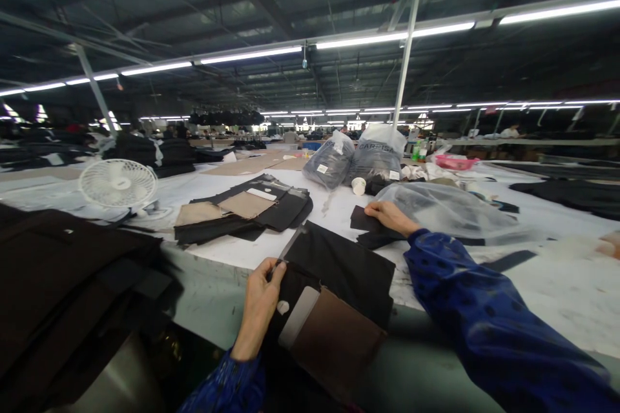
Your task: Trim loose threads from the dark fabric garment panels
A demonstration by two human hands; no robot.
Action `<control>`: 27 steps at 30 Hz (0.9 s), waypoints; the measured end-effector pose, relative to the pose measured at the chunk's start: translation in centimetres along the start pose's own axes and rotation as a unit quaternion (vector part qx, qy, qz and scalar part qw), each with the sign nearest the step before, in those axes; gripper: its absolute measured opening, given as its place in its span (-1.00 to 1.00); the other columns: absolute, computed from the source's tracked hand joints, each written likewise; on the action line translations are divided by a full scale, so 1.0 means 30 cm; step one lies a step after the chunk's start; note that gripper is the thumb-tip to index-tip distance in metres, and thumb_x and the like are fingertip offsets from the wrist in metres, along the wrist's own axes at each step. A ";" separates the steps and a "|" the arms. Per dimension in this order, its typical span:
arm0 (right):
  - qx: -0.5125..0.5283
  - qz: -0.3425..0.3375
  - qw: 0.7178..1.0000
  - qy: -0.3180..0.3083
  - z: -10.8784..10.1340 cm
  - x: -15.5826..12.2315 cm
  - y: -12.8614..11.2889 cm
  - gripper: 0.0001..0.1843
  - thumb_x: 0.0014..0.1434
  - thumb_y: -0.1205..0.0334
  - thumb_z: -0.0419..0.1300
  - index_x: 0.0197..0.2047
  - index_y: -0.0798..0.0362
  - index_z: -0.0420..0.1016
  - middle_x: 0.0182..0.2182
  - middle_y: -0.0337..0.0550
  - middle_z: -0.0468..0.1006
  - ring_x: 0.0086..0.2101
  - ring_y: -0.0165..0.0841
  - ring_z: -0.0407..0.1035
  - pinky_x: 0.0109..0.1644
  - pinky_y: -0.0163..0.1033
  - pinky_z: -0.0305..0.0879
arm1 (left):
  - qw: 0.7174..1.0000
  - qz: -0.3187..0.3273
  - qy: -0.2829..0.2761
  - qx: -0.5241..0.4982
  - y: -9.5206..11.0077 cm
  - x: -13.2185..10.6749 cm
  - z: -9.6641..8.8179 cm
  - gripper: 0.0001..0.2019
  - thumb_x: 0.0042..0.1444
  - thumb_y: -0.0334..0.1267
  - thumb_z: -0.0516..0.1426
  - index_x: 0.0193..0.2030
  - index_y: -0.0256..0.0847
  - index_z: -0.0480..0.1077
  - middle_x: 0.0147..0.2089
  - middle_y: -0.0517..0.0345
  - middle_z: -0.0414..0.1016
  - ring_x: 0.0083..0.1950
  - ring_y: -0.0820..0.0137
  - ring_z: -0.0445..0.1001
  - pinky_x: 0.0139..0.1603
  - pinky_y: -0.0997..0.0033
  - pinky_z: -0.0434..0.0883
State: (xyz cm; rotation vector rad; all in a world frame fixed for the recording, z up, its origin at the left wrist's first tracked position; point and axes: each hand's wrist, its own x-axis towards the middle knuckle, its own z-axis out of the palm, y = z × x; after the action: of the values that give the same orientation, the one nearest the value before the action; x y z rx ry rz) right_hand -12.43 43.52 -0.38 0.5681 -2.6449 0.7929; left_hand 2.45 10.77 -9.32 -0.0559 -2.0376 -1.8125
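My left hand [261,306] grips the top left edge of a dark fabric piece [339,271] lying at the near edge of the white cutting table [557,284]; thumb and fingers are pinched on the cloth. A brown piece with a pale lining strip [334,342] sits under it, hanging over the table edge. My right hand [387,214], in a blue sleeve, reaches further out and rests on a small stack of black cut pieces [368,229], fingers curled over them.
A pile of black and tan cut panels [242,210] lies at centre left. A white fan [119,184] stands left. Two filled plastic bags [353,158], a paper cup [358,186] and a clear plastic sheet [445,213] sit behind. Dark garments [62,284] are heaped at near left.
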 end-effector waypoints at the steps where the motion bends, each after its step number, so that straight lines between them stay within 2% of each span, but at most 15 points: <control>1: -0.006 0.003 1.000 0.011 0.002 0.000 -0.002 -0.70 0.12 0.08 0.08 -0.49 0.11 0.43 -0.55 -0.21 0.42 -0.42 -0.34 0.29 -0.21 -0.22 0.19 | 1.000 -0.003 0.001 -0.004 -0.002 -0.002 -0.001 -0.69 0.04 0.00 0.11 -0.47 -0.23 0.33 -0.53 0.29 0.20 -0.44 0.45 0.18 -0.44 0.52 0.15; 5: -0.013 0.015 0.995 0.093 -0.011 0.004 -0.014 -0.74 0.15 0.14 0.08 -0.32 0.11 0.52 -0.30 -0.08 0.54 -0.21 -0.23 0.36 -0.01 -0.14 0.20 | 0.999 -0.032 0.001 -0.036 -0.007 -0.008 -0.008 -0.68 0.01 0.02 0.13 -0.46 -0.25 0.37 -0.53 0.28 0.26 -0.46 0.46 0.22 -0.44 0.51 0.18; 7: -0.012 0.021 0.991 0.133 -0.030 0.007 -0.034 -0.69 0.17 0.12 0.05 -0.22 0.13 0.52 -0.22 -0.03 0.54 -0.17 -0.20 0.36 0.00 -0.12 0.21 | 0.998 -0.043 0.005 -0.050 -0.009 -0.010 -0.012 -0.67 -0.01 0.02 0.15 -0.46 -0.25 0.37 -0.54 0.27 0.28 -0.48 0.46 0.22 -0.46 0.51 0.18; 9: 0.014 0.013 0.987 0.157 -0.052 0.003 -0.085 -0.61 0.18 0.07 0.05 -0.09 0.15 0.50 -0.32 -0.07 0.52 -0.26 -0.23 0.36 -0.11 -0.14 0.27 | 0.997 -0.044 0.012 -0.057 -0.012 -0.011 -0.016 -0.69 -0.01 0.00 0.15 -0.48 -0.25 0.36 -0.57 0.28 0.27 -0.51 0.47 0.20 -0.49 0.51 0.16; 11: 0.092 -0.019 0.983 0.160 -0.074 -0.018 -0.176 -0.52 0.15 0.02 0.10 0.03 0.14 0.44 -0.45 -0.19 0.45 -0.40 -0.32 0.32 -0.30 -0.22 0.26 | 0.997 -0.042 0.022 -0.055 -0.011 -0.013 -0.021 -0.71 0.00 -0.03 0.14 -0.50 -0.23 0.33 -0.61 0.31 0.21 -0.54 0.49 0.17 -0.52 0.53 0.12; 13: 0.192 -0.058 0.973 0.118 -0.086 -0.058 -0.301 -0.50 0.08 -0.04 0.20 0.03 0.07 0.45 -0.51 -0.26 0.37 -0.49 -0.39 0.25 -0.43 -0.28 0.19 | 0.997 -0.036 0.033 -0.053 -0.004 -0.018 -0.026 -0.72 0.02 -0.06 0.13 -0.54 -0.23 0.31 -0.64 0.33 0.15 -0.56 0.51 0.13 -0.54 0.53 0.08; 15: 0.216 -0.067 0.974 0.020 -0.080 -0.115 -0.438 -0.60 0.05 -0.08 0.26 -0.17 0.05 0.55 -0.48 -0.22 0.41 -0.51 -0.40 0.25 -0.48 -0.30 0.16 | 0.997 -0.030 0.035 -0.057 0.012 -0.026 -0.031 -0.71 0.02 -0.07 0.14 -0.56 -0.23 0.31 -0.64 0.32 0.14 -0.56 0.51 0.12 -0.54 0.53 0.06; 16: 0.216 -0.080 0.972 -0.042 -0.066 -0.146 -0.503 -0.62 0.03 -0.10 0.29 -0.25 0.05 0.58 -0.44 -0.17 0.46 -0.47 -0.38 0.30 -0.46 -0.29 0.20 | 0.997 -0.027 0.030 -0.063 0.022 -0.032 -0.034 -0.70 0.03 -0.07 0.14 -0.57 -0.23 0.31 -0.63 0.31 0.14 -0.55 0.51 0.12 -0.54 0.53 0.06; 19: 0.229 -0.107 0.953 -0.168 0.020 -0.225 -0.649 -0.59 0.05 -0.12 0.28 -0.21 0.04 0.58 -0.33 -0.11 0.54 -0.37 -0.32 0.38 -0.38 -0.26 0.29 | 0.996 -0.027 -0.001 -0.083 0.055 -0.050 -0.041 -0.66 0.03 -0.03 0.14 -0.58 -0.25 0.32 -0.62 0.29 0.15 -0.54 0.52 0.10 -0.54 0.51 0.05; 22: 0.268 -0.111 0.931 -0.220 0.147 -0.260 -0.694 -0.62 0.10 -0.08 0.25 -0.20 0.07 0.55 -0.32 -0.13 0.55 -0.33 -0.33 0.40 -0.30 -0.27 0.33 | 0.989 -0.054 -0.041 -0.129 0.074 -0.064 -0.055 -0.64 0.03 0.03 0.14 -0.53 -0.27 0.34 -0.60 0.27 0.16 -0.54 0.51 0.12 -0.54 0.51 0.05; 25: 0.267 -0.129 0.932 -0.209 0.245 -0.255 -0.662 -0.68 0.15 -0.02 0.23 -0.24 0.09 0.54 -0.31 -0.13 0.54 -0.30 -0.34 0.40 -0.23 -0.27 0.33 | 0.982 -0.066 -0.071 -0.163 0.074 -0.070 -0.079 -0.62 0.05 0.06 0.13 -0.51 -0.26 0.33 -0.58 0.27 0.17 -0.54 0.52 0.12 -0.53 0.51 0.06; 27: 0.250 -0.152 0.934 -0.204 0.273 -0.245 -0.632 -0.69 0.17 -0.01 0.21 -0.23 0.08 0.56 -0.31 -0.13 0.52 -0.29 -0.34 0.39 -0.23 -0.27 0.32 | 0.981 -0.059 -0.081 -0.167 0.072 -0.074 -0.095 -0.60 0.07 0.06 0.13 -0.54 -0.25 0.28 -0.58 0.28 0.13 -0.54 0.54 0.07 -0.53 0.51 0.03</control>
State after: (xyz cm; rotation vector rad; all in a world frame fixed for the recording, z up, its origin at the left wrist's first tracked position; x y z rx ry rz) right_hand 1.11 26.31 -1.33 1.3721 -2.5843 1.3794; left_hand 5.90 8.90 -7.80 -0.1870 -1.8507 -2.2765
